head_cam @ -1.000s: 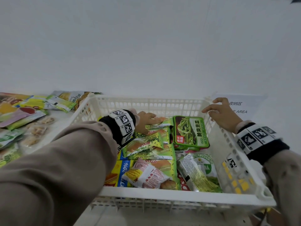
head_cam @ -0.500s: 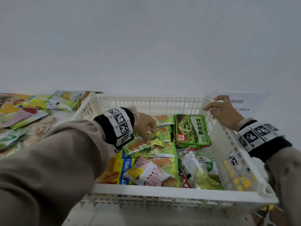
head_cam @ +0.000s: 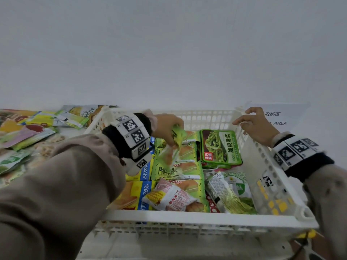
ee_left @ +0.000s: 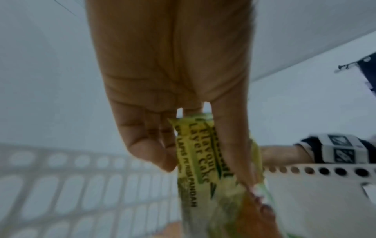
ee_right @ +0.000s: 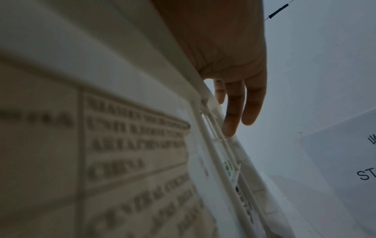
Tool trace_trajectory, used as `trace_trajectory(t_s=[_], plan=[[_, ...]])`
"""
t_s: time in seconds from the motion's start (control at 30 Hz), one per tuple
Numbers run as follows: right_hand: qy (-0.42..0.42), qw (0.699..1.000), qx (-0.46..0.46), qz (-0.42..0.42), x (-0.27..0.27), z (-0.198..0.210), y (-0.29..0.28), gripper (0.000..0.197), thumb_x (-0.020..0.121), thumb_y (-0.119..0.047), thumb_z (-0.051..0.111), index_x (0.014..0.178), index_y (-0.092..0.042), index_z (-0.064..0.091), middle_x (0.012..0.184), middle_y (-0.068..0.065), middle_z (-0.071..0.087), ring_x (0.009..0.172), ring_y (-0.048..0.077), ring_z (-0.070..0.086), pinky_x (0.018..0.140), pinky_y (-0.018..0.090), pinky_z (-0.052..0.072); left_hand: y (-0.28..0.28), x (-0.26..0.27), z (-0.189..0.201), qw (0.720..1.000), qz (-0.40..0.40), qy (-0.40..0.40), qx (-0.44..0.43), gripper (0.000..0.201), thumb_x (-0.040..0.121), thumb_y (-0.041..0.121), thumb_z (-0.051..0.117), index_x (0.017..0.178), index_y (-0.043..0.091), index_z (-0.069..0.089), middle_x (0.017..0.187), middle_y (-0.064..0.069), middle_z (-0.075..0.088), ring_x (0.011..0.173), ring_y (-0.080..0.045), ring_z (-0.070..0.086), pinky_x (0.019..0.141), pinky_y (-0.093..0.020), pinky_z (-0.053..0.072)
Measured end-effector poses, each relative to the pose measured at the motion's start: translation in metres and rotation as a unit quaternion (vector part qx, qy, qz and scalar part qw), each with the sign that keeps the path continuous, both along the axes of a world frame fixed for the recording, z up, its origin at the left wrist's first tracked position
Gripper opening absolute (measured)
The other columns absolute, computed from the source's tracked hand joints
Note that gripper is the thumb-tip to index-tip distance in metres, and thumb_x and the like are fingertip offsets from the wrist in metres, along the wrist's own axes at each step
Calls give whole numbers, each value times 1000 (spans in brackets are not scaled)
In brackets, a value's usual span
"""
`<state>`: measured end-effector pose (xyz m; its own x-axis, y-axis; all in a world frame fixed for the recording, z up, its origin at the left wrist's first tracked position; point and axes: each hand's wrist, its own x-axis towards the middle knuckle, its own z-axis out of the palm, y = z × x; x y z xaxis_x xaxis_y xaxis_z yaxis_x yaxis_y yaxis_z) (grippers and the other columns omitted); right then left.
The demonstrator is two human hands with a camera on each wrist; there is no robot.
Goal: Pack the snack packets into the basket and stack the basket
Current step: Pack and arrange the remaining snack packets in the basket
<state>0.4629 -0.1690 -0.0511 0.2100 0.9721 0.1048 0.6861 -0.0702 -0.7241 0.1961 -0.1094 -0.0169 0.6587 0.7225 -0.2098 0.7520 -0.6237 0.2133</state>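
Observation:
A white plastic basket (head_cam: pixel 187 218) sits in front of me, its floor covered with snack packets. My left hand (head_cam: pixel 173 139) is inside it near the far wall and pinches a green pandan layer cake packet (head_cam: pixel 176 137) by one end. The packet hangs below the fingers, lifted off the others. In the left wrist view the thumb and fingers of that hand (ee_left: pixel 207 173) clamp the packet (ee_left: pixel 195 161). My right hand (head_cam: pixel 253 122) holds the basket's right rim near the far corner. Its fingers (ee_right: pixel 234 112) hang down the outside of the basket (ee_right: pixel 122 64).
Several loose snack packets (head_cam: pixel 28 132) lie on the white table left of the basket. A green vegetable packet (head_cam: pixel 219 147) lies flat at the basket's far right. A paper storage-area sign (head_cam: pixel 277 119) lies beyond the right hand. A white wall stands close behind.
My left hand went from lying on the packets to pinching the pandan packet and has lifted it up toward the far wall. The right hand has stayed on the rim.

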Motion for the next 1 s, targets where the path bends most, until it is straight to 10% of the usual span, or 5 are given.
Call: trace_trajectory(t_s=[0.23, 0.43, 0.63, 0.8, 1.0], plan=[[-12, 1000, 9, 0, 1, -1, 2, 36, 93, -1, 40, 74, -30, 50, 125, 1, 28, 87, 26, 51, 90, 41, 43, 8, -13, 13, 966, 104, -232, -50, 28, 76, 28, 73, 79, 21, 46, 79, -2, 59, 66, -22, 61, 60, -33, 53], [0, 1000, 10, 7, 1, -1, 1, 33, 93, 0, 39, 74, -27, 46, 135, 9, 34, 87, 26, 50, 80, 35, 40, 7, -10, -35, 959, 247, -73, -119, 62, 77, 38, 71, 122, 11, 39, 89, -4, 63, 59, -14, 61, 55, -28, 53], [7, 1000, 5, 3, 0, -1, 1, 35, 94, -1, 39, 75, -28, 50, 133, 6, 29, 93, 39, 54, 84, 41, 45, -4, -6, -31, 975, 65, 148, 153, 49, 80, 44, 63, 118, 17, 47, 116, -3, 45, 102, -18, 45, 79, -31, 45], [5, 1000, 5, 7, -1, 1, 0, 35, 94, -1, 39, 76, -29, 49, 137, 9, 28, 83, 28, 51, 76, 34, 41, -8, 2, -33, 994, -100, 33, 6, 46, 78, 17, 69, 122, 24, 55, 129, -3, 41, 119, -20, 34, 98, -30, 28], [-18, 1000, 0, 1, 1, 0, 2, 25, 94, -3, 39, 89, -14, 60, 118, -3, 22, 83, 26, 51, 76, 32, 41, -13, 1, -53, 977, -141, 155, 37, 73, 90, 7, 51, 146, 33, 12, 147, -4, 17, 131, -25, 24, 109, -37, 23]])
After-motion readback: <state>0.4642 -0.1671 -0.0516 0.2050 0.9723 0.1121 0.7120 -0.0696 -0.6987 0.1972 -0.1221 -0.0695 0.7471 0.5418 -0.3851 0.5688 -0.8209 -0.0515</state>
